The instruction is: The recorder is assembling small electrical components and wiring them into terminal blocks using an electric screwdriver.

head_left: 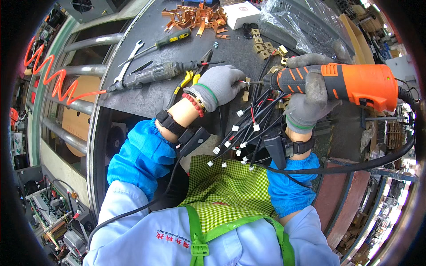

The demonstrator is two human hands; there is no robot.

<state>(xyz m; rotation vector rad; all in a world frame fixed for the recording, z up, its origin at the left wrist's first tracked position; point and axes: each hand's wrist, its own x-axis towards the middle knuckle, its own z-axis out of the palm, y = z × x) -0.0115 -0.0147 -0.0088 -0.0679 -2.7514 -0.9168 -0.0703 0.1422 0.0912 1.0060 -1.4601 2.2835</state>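
Dark steel bench (146,95) fills the upper middle, with shelving and circuit boards off to the left. On it lie a grey pneumatic tool (153,73) fed by a coiled orange hose (49,75), a spanner (128,60), a screwdriver (171,40), a heap of copper brackets (195,17) and a white box (242,13). The right hand (310,95), in a grey glove, is closed around an orange electric driver (350,84), its tip aimed left. The left hand (219,84), gloved too, pinches a small brass terminal (246,88) right at the driver's tip; black and red wires (253,119) with white plugs hang from there toward the green checked apron (226,190).
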